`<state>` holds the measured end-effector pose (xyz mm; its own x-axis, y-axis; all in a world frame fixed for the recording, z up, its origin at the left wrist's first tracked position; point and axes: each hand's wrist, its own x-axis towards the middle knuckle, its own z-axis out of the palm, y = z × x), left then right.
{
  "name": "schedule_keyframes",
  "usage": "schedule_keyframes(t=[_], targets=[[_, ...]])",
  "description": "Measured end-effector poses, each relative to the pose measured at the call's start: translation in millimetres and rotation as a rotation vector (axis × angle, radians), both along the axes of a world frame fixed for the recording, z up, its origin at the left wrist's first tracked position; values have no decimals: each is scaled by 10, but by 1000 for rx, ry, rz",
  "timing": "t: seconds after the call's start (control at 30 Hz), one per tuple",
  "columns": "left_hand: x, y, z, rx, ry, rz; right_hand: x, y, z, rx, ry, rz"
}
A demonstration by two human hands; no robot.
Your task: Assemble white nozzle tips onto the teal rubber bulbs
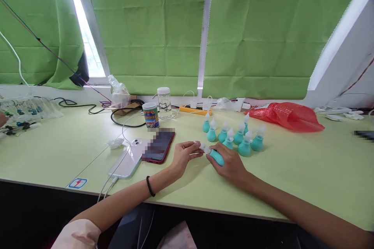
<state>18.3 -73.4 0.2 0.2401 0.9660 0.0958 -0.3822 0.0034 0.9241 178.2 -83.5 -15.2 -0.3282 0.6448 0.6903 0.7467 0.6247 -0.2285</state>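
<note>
A teal bulb nasal aspirator (pixel 217 158) with a clear nozzle lies tilted between my two hands, above the near part of the table. My right hand (pixel 230 163) is closed round its teal bulb. The fingers of my left hand (pixel 184 156) pinch the clear nozzle end (pixel 204 148); they partly hide its tip. Just beyond my right hand, several more teal aspirators (pixel 244 148) stand upright in a loose group, clear nozzles pointing up.
Left of my hands lie a dark phone with a red case (pixel 160 146) and a pale phone (pixel 130 159) on a white cable. Behind stand a printed can (pixel 150 115) and a clear jar (pixel 164 105). A yellow power strip (pixel 195 110) and a red plastic bag (pixel 288 116) lie farther back.
</note>
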Motion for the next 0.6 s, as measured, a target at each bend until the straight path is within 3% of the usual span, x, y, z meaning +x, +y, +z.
schedule_keyframes(t=[0.13,0.3,0.6], targets=[[-8,-13,-21,47,-5,-50,26,2,-8,-3,-26,33],[-14,-21,15,105,-20,-54,5,-42,53,-155,188,163],[-53,-70,120,237,61,-142,-37,-108,155,-701,556,357]])
